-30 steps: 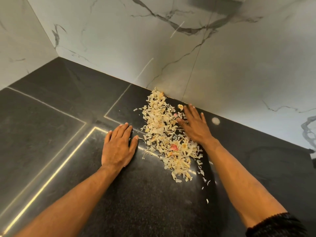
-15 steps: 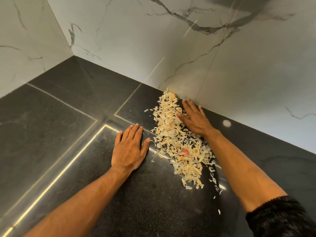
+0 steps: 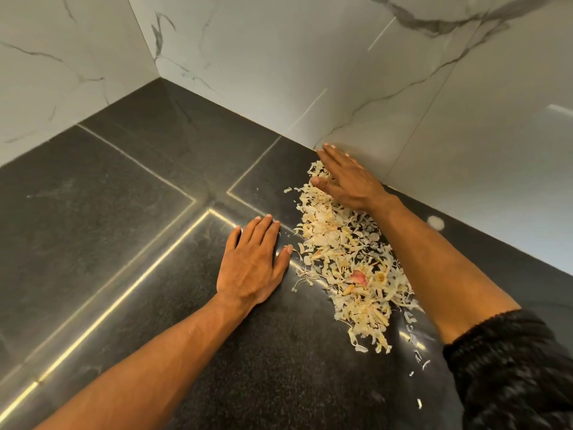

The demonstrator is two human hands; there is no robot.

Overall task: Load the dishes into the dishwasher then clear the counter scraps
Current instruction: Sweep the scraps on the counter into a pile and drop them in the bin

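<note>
Scraps [image 3: 347, 262]: loose pale peelings, one heap on the dark bench [image 3: 124, 212], 3 o'clock of the left hand [image 3: 251, 262]. Left hand flat, fingers straight, together. Right hand [image 3: 347, 181] flat at heap's 12 o'clock end, fingers straight. Clearing barely begun, I judge; dishwasher unseen.

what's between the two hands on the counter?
Head view: the far part of the scrap pile lies between left hand and right hand, on the black counter.

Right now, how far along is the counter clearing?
Done: nothing visible; no dishes or dishwasher in view. In hand: the right hand lies on the far end of the scraps by the wall, and the left hand rests flat beside them. Left: the whole pile still covers the counter.
</note>
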